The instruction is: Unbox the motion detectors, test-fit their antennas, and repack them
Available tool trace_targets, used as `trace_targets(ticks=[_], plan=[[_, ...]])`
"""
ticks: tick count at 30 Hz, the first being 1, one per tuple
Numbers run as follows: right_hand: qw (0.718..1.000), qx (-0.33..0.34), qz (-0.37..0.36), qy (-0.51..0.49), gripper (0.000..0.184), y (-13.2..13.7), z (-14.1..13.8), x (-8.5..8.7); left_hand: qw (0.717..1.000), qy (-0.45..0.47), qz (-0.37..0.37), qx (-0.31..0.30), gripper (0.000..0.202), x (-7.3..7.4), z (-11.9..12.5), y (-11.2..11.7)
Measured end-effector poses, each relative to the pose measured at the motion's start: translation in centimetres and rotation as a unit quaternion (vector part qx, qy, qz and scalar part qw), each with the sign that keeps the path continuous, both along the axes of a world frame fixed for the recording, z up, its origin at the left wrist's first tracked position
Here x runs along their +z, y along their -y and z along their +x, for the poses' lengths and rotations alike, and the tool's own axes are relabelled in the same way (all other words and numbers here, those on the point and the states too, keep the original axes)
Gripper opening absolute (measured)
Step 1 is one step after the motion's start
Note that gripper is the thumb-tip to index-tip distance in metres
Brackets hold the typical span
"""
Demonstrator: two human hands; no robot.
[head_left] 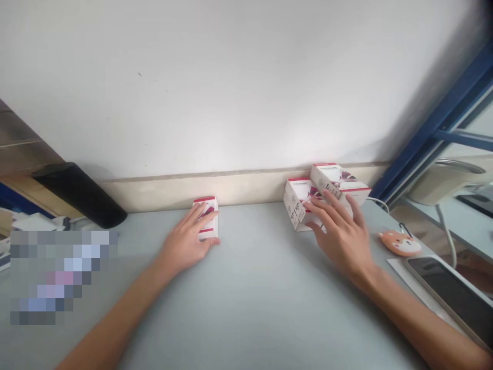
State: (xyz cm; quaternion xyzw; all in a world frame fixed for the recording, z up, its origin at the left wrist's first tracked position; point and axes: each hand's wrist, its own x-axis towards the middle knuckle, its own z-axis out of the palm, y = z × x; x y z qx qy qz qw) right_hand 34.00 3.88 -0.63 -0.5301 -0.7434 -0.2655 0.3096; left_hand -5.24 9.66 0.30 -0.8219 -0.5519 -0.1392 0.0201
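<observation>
My left hand [188, 239] lies over a small white box [211, 222] with red ends and a purple print, standing near the wall. Its fingers stretch across the box's top, and the thumb points out at the near right corner. To the right, my right hand [341, 231] is at a group of matching boxes, its fingers spread and slightly bent. Its fingertips reach the front of the left stack [302, 187], where boxes sit one on another. Beside that, a further box [335, 174] stands a little higher; the hand hides part of its front.
A black block-like object [79, 195] leans at the left by the wall. A pixelated patch covers the table's left side. At the right lie an orange animal-face case [400, 242] and a phone [450, 293] on white paper. A white cable runs behind the boxes; a blue frame [431, 108] rises beyond.
</observation>
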Motion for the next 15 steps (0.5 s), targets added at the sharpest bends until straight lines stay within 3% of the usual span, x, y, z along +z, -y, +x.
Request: trace_targets(ticks=[4, 7, 9, 11, 13, 14, 15], plan=[[0.996, 0.031, 0.052, -0.058, 0.043, 0.8, -0.6, -0.1, 0.999, -0.026, -0.009, -0.024, 0.062, 0.6, -0.5, -1.3], [0.968, 0.089, 0.037, -0.234, 0.048, 2.3, -2.7, 0.0, 0.996, -0.026, 0.025, -0.083, 0.058, 1.5, 0.4, -0.1], [0.904, 0.123, -0.031, -0.409, 0.049, 3.6, -4.5, 0.3, 0.990, 0.051, 0.067, -0.110, 0.053, 2.0, 2.1, 2.2], [0.805, 0.177, -0.143, -0.548, 0.038, 5.0, -6.2, 0.7, 0.967, 0.215, 0.034, -0.133, 0.045, 2.5, 4.4, 5.1], [0.707, 0.255, -0.287, -0.593, 0.034, 6.1, -7.4, 1.0, 0.892, 0.397, -0.127, -0.172, 0.043, 2.8, 6.6, 7.5], [0.664, 0.295, -0.358, -0.587, 0.036, 6.6, -7.7, 1.1, 0.845, 0.465, -0.187, -0.185, 0.044, 3.0, 7.5, 8.4], [0.633, 0.327, -0.413, -0.568, 0.044, 7.0, -7.9, 1.1, 0.819, 0.500, -0.212, -0.182, 0.046, 3.0, 8.3, 9.0]])
